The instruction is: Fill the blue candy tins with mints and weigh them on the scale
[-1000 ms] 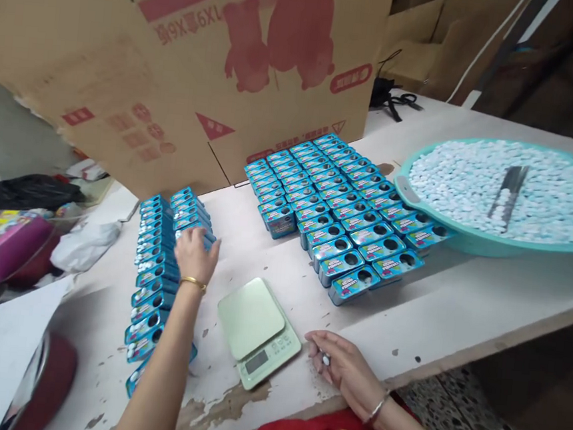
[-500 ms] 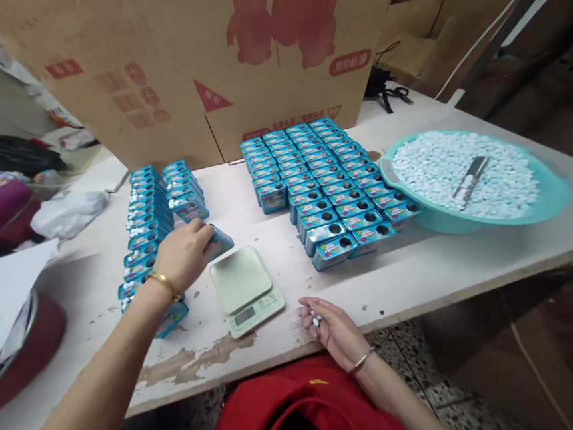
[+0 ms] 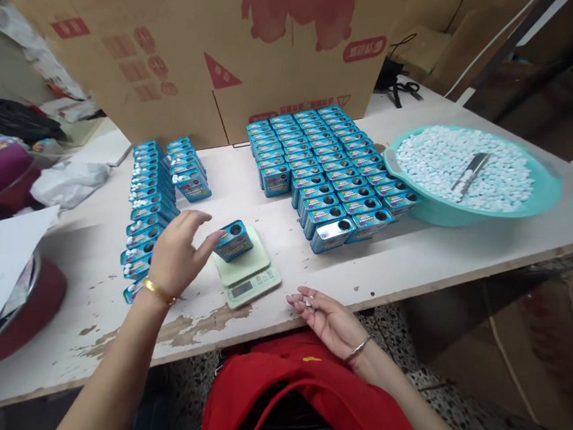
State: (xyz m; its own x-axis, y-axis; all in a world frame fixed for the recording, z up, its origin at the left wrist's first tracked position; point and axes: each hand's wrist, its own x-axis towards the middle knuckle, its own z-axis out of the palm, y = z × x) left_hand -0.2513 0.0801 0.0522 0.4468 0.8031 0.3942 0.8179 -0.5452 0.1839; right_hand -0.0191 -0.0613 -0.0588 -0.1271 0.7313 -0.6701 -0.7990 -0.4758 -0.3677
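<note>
A blue tin (image 3: 234,244) with a round dark hole in its top stands upright on the pale green scale (image 3: 263,262). My left hand (image 3: 181,251) is just left of the tin, thumb and fingers apart, with the thumb tip close to the tin's side. Palm up, my right hand (image 3: 328,318) rests near the table's front edge, fingers curled around a few small white candies (image 3: 310,303). Left of my left hand runs a row of blue tins (image 3: 143,212) with white candies showing at their tops.
A block of several blue tins with dark holes (image 3: 321,168) stands behind and right of the scale. Farther right is a turquoise basin (image 3: 543,197) full of white candies with a metal scoop (image 3: 471,172) on top. A large cardboard box (image 3: 180,52) stands behind.
My left hand has set the tin down on the scale and let go, its fingers now spread. My right hand's fingers have curled further over the candies.
</note>
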